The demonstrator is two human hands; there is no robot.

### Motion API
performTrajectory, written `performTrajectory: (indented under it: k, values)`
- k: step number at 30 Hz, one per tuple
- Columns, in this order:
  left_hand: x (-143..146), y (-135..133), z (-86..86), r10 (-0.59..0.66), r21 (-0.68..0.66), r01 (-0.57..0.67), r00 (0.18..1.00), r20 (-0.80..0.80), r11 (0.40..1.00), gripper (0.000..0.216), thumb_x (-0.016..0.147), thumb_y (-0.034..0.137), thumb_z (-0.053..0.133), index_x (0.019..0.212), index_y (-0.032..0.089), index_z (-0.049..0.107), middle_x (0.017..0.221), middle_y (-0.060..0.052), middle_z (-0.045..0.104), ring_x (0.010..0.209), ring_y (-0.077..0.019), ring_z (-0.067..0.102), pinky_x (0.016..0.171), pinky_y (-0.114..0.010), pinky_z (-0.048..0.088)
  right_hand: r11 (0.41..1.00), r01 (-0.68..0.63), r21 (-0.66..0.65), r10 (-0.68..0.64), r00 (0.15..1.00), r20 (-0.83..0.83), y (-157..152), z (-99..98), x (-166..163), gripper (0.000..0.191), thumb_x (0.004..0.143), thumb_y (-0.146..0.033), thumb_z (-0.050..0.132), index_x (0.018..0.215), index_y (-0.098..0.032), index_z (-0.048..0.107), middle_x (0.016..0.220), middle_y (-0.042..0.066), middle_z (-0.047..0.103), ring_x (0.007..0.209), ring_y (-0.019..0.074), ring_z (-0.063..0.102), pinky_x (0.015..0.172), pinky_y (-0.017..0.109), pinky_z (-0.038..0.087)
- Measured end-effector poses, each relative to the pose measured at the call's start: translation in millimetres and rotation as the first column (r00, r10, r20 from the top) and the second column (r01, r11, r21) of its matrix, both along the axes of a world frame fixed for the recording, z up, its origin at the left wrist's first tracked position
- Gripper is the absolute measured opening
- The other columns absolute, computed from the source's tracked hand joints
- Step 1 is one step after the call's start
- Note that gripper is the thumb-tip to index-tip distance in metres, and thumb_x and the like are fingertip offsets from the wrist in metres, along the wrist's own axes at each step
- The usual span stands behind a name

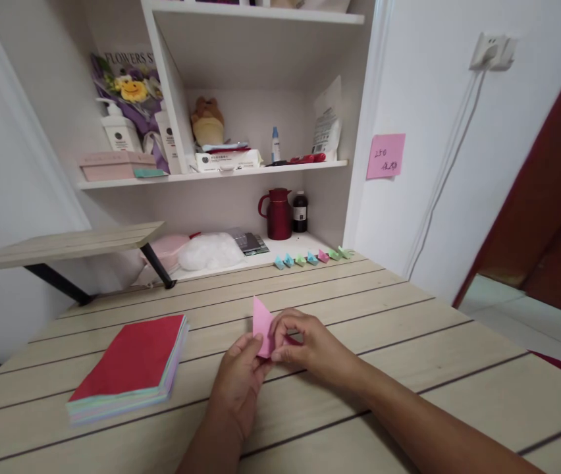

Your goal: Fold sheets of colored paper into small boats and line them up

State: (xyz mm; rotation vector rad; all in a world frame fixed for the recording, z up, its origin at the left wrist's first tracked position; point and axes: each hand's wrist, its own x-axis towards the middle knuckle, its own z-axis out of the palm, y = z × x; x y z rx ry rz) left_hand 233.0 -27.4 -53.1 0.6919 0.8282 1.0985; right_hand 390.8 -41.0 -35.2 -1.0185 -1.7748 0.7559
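A folded sheet of pink paper (261, 322) is held up between my two hands, just above the wooden table (359, 434). My left hand (241, 372) grips its lower left part, the thumb lying on the near face. With thumb and fingers closed, my right hand (305, 339) pinches the right side of the same paper and covers part of it. The paper's top comes to a point. To the left of my hands lies a stack of coloured paper (130, 359), a red sheet uppermost.
Small folded paper figures (313, 257) in blue, green and pink line the table's back edge. Behind them, a shelf holds a dark red jug (279, 214) and a dark bottle (299, 212). A raised wooden stand (68, 245) is at back left. A pink note (386, 156) is on the wall.
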Motion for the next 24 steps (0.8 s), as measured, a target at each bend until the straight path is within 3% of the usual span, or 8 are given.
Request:
performTrajectory:
  k: [3, 5, 8, 12, 16, 19, 24]
  values:
    - [2, -2, 0.7, -0.019, 0.021, 0.020, 0.999, -0.032, 1.000, 0.013, 0.079, 0.018, 0.069, 0.091, 0.012, 0.068, 0.087, -0.009, 0.074, 0.074, -0.0129, 0.068, 0.080, -0.027, 0.056, 0.991, 0.118, 0.056, -0.115, 0.992, -0.059, 5, -0.1, 3, 0.017, 0.075, -0.028, 0.077, 0.070, -0.020, 0.063, 0.110, 0.006, 0.054, 0.112, 0.0215, 0.053, 0.098, 0.035, 0.040]
    - [4, -3, 1.6, -0.045, 0.037, 0.048, 0.997, -0.066, 0.998, 0.017, 0.080, 0.021, 0.070, 0.094, 0.011, 0.069, 0.089, -0.009, 0.073, 0.072, -0.0115, 0.066, 0.077, -0.025, 0.055, 0.981, 0.185, 0.050, -0.179, 0.978, -0.107, 9, -3.7, 6, 0.017, 0.075, -0.028, 0.075, 0.070, -0.019, 0.062, 0.111, 0.006, 0.054, 0.113, 0.0218, 0.052, 0.098, 0.035, 0.040]
    - [5, -4, 1.4, -0.079, 0.062, 0.089, 0.988, -0.136, 0.994, 0.023, 0.080, 0.026, 0.070, 0.097, 0.010, 0.070, 0.089, -0.010, 0.073, 0.070, -0.0108, 0.064, 0.074, -0.024, 0.054, 0.987, 0.158, -0.029, -0.161, 0.969, -0.186, 16, -10.7, 9, 0.018, 0.074, -0.028, 0.074, 0.072, -0.019, 0.058, 0.095, 0.004, 0.061, 0.089, 0.0183, 0.058, 0.078, 0.030, 0.045]
    - [7, -5, -0.4, -0.119, 0.108, 0.150, 0.961, -0.250, 0.983, 0.032, 0.080, 0.035, 0.070, 0.100, 0.009, 0.071, 0.089, -0.010, 0.072, 0.075, -0.0140, 0.064, 0.072, -0.025, 0.052, 0.978, 0.175, -0.109, -0.195, 0.958, -0.212, 17, -12.8, 9, 0.020, 0.071, -0.028, 0.075, 0.073, -0.019, 0.057, 0.070, -0.003, 0.056, 0.062, 0.0121, 0.048, 0.058, 0.024, 0.037]
    - [10, -9, 0.9, -0.110, 0.163, 0.161, 0.952, -0.284, 0.973, 0.041, 0.080, 0.048, 0.068, 0.103, 0.014, 0.071, 0.096, -0.009, 0.071, 0.082, -0.0153, 0.063, 0.073, -0.026, 0.051, 0.954, 0.288, -0.080, -0.299, 0.920, -0.253, 16, -7.7, 7, 0.020, 0.071, -0.026, 0.073, 0.069, -0.019, 0.054, 0.064, -0.005, 0.053, 0.058, 0.0108, 0.045, 0.055, 0.023, 0.035]
    - [14, -11, 2.0, -0.100, 0.190, 0.159, 0.952, -0.288, 0.969, 0.041, 0.071, 0.045, 0.078, 0.099, 0.016, 0.071, 0.095, -0.006, 0.070, 0.080, -0.0129, 0.060, 0.074, -0.023, 0.049, 0.934, 0.346, -0.086, -0.356, 0.883, -0.306, 16, -6.1, 6, 0.021, 0.071, -0.025, 0.072, 0.069, -0.019, 0.053, 0.063, -0.006, 0.052, 0.057, 0.0106, 0.044, 0.055, 0.023, 0.035]
    - [17, -9, -0.6, 0.014, 0.142, 0.013, 0.982, -0.187, 0.990, 0.037, 0.063, 0.039, 0.084, 0.088, 0.015, 0.070, 0.079, -0.001, 0.065, 0.070, -0.0095, 0.056, 0.069, -0.022, 0.048, 0.938, 0.322, -0.130, -0.347, 0.854, -0.387, 16, -8.3, 1, 0.023, 0.071, -0.027, 0.073, 0.070, -0.020, 0.051, 0.061, -0.007, 0.048, 0.055, 0.0102, 0.041, 0.053, 0.023, 0.034]
